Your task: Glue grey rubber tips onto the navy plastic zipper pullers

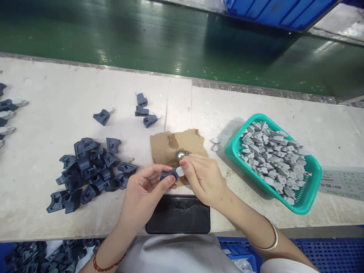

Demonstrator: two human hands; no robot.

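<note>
I look down over my two bare hands, held close together above a pale, worn tabletop (71,94). My left hand (145,189) pinches a small dark blue moulded plastic piece (169,174) between thumb and fingers. My right hand (203,178) meets it from the right, fingertips closed on a small pale grey insert (180,170) that touches the blue piece's right end. A red cord bracelet (106,265) circles my left wrist and a thin silver bangle (271,237) my right.

Just beyond both hands lies a torn scrap of brown cardboard (178,144), with a shiny round metal object (181,154) on it right at my right fingertips. Directly below the hands, at the tabletop's near edge, rests a black flat rectangular device with a glossy face (178,215).

To the left of my left hand sits a loose heap of dark blue plastic pieces (91,170) of the same kind. Further beyond, three more blue pieces (143,110) and one single blue piece (102,116) lie apart.

To the right of my right hand stands a teal plastic mesh basket (308,197), tilted, filled with small grey inserts (271,155). Past it, a pale printed strip (342,182) shows characters that look like "401"; the rest is too small for me to read.

A dark green belt (170,38) runs beyond the tabletop, with a blue crate (275,11) at its far right.
</note>
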